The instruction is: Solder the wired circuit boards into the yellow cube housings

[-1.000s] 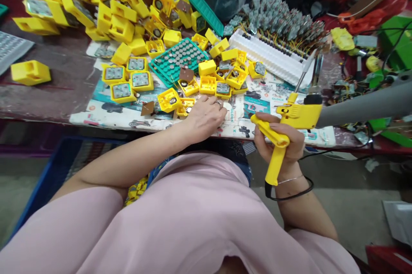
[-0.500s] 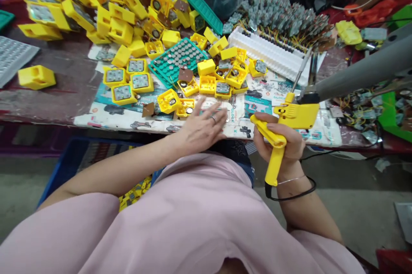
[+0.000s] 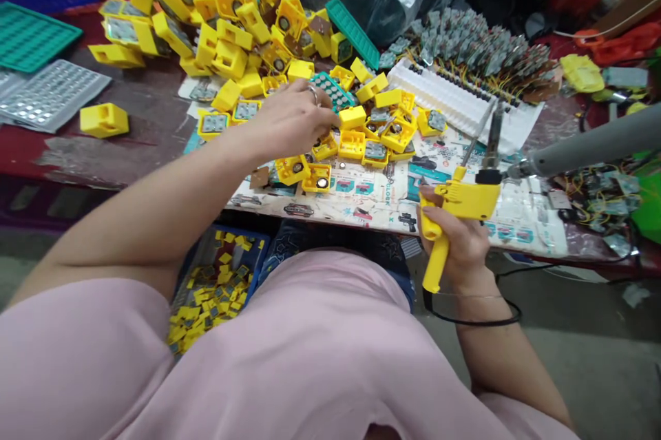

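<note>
My left hand (image 3: 299,118) reaches over the green tray of round metal discs (image 3: 333,90) and covers much of it. Its fingers bend downward; whether they hold anything is hidden. Around it lie open yellow housings, one with a round disc inside (image 3: 317,179), another with a grey part (image 3: 375,152). My right hand (image 3: 459,240) is wrapped round the handle of a yellow soldering gun (image 3: 472,200), its metal tip pointing up and away. The gun is above the front edge of the paper-covered table (image 3: 356,209).
A heap of yellow housings (image 3: 230,58) fills the back left. Behind the gun stands a white rack (image 3: 444,99) with wired grey parts. A grey arm (image 3: 593,140) extends in from the right. A blue crate of yellow parts (image 3: 263,247) is below the table.
My left hand has moved from the table's front edge up and away, over the green tray. My right hand still holds the soldering gun, tilted slightly differently. The view has shifted left.
</note>
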`<action>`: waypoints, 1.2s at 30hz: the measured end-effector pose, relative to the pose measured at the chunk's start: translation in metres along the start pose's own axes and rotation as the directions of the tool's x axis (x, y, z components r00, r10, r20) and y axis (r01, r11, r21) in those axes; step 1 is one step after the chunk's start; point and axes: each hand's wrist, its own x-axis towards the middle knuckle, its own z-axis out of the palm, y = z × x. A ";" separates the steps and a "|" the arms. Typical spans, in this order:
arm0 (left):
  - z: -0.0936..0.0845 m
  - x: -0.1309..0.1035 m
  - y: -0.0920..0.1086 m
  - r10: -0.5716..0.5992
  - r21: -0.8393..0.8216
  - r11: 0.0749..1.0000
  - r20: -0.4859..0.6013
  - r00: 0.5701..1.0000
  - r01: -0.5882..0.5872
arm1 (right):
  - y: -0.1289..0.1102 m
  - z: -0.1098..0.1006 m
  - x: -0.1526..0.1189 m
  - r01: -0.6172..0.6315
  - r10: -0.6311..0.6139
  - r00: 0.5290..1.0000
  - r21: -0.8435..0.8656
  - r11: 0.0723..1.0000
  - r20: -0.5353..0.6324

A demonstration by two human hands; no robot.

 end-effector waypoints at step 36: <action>0.017 -0.025 0.079 -0.177 -0.749 -0.563 0.522 0.834 0.349 | -0.031 0.022 0.031 -0.230 0.251 0.967 0.286 0.930 -0.038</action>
